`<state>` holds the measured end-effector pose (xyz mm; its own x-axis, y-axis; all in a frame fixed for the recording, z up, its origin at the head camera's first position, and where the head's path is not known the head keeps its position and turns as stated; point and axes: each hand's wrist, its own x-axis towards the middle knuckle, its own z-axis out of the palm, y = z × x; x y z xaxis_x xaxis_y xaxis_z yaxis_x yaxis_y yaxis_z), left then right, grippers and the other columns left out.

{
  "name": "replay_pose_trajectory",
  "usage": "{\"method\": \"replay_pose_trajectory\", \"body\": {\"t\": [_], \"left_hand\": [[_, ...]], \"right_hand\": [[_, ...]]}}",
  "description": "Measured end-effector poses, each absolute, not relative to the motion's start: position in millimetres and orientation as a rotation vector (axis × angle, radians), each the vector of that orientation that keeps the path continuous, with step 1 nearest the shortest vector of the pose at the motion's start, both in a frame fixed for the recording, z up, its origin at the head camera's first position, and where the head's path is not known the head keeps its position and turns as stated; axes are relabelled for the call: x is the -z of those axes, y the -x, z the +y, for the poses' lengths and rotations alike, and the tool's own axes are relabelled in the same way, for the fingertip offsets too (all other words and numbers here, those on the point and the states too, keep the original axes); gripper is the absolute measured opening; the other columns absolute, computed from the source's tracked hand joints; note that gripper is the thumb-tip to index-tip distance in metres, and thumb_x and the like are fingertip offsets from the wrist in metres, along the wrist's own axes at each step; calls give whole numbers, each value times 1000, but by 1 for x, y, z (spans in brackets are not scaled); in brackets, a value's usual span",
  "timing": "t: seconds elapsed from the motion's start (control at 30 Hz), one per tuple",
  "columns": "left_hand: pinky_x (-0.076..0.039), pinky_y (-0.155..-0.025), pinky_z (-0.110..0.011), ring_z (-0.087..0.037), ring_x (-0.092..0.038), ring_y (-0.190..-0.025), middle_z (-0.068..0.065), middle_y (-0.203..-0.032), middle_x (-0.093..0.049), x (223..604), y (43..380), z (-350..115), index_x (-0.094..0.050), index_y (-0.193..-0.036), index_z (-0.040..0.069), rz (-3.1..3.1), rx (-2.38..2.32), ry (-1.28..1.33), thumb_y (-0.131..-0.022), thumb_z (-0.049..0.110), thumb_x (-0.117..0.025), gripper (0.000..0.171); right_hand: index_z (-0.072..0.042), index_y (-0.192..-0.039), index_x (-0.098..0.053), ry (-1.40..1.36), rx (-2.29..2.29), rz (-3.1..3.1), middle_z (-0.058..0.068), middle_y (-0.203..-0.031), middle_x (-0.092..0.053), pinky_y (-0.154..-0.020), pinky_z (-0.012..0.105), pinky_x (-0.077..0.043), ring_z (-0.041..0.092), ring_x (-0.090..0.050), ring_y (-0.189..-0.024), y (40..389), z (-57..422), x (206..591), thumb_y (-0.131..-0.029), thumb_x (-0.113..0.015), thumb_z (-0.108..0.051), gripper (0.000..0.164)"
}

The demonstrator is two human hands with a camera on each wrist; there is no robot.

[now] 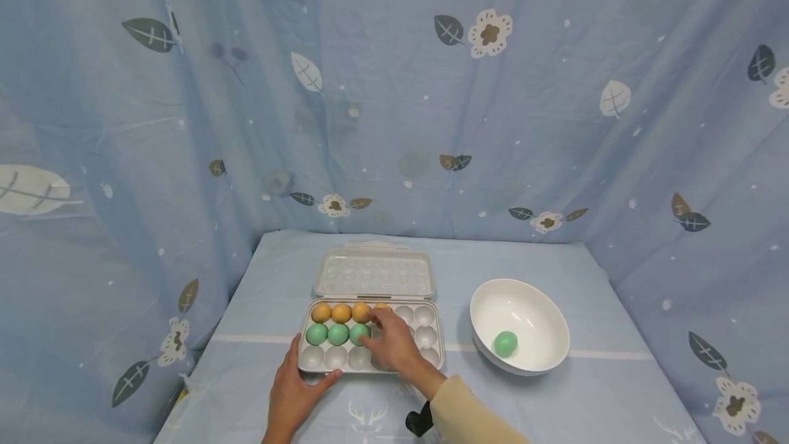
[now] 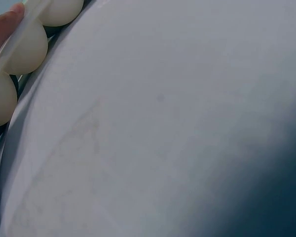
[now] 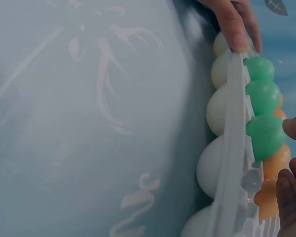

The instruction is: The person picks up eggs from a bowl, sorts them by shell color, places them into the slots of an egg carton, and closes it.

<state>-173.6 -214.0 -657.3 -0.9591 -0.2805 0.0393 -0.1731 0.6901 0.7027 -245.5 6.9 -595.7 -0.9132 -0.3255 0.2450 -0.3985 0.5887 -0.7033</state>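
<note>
An egg carton (image 1: 435,358) lies open on the table, its lid (image 1: 377,274) tipped back. Several orange eggs fill part of its back row, and three green eggs (image 1: 338,334) sit in the middle row. My left hand (image 1: 294,389) holds the carton's front left corner, thumb on the front rim and fingers along the left side. Over the middle of the carton is my right hand (image 1: 394,342). Its thumb tip is right at the rightmost green egg (image 3: 265,137), which sits in its cup; the other fingers are off it, loosely bent.
To the right of the carton stands a white bowl (image 1: 542,324) with one green egg (image 1: 505,344) inside. Blue patterned cloth covers the table (image 1: 592,396), and a curtain (image 1: 394,88) of similar cloth hangs behind and at both sides.
</note>
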Motion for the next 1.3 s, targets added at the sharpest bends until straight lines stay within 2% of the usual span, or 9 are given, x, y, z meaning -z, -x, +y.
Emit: {"method": "replay_pose_trajectory", "body": {"t": [0.2,0.77,0.93,1.17,1.3], "left_hand": [[-38,-112,-67,-52,-45,-137,-31,-158,-38,659,172,-215,-22,-161,1,-2743,1131,-359,-68,71,-85,133],[-37,-112,-67,-51,-45,-137,-30,-157,-40,657,172,-214,-22,-161,2,-2741,1136,-350,-68,71,-85,132],[-37,-113,-67,-51,-45,-138,-30,-158,-39,656,172,-215,-22,-161,2,-2747,1129,-350,-68,71,-85,132],[-38,-112,-67,-51,-46,-137,-29,-157,-41,658,173,-215,-23,-161,3,-2731,1134,-345,-68,71,-86,131],[-38,-112,-66,-51,-45,-137,-29,-157,-40,660,174,-215,-22,-162,4,-2740,1137,-359,-68,71,-85,131]], "right_hand": [[0,-123,-67,-641,-1336,-2607,15,-117,-70,-95,40,-59,34,-70,-107,247,22,587,-87,-82,-11,41],[-7,-124,-67,-469,-1291,-2582,9,-124,-69,-100,39,-57,28,-68,-115,252,95,563,-90,-82,-17,38],[-6,-121,-68,-429,-1258,-2550,11,-121,-70,-99,43,-57,31,-69,-114,251,117,558,-88,-83,-13,38],[-5,-122,-68,-370,-1221,-2553,10,-121,-71,-99,40,-57,30,-69,-115,250,151,555,-86,-85,-10,40],[-2,-122,-68,-350,-1153,-2563,12,-120,-71,-98,43,-57,32,-69,-113,245,173,555,-86,-85,-10,41]]}}
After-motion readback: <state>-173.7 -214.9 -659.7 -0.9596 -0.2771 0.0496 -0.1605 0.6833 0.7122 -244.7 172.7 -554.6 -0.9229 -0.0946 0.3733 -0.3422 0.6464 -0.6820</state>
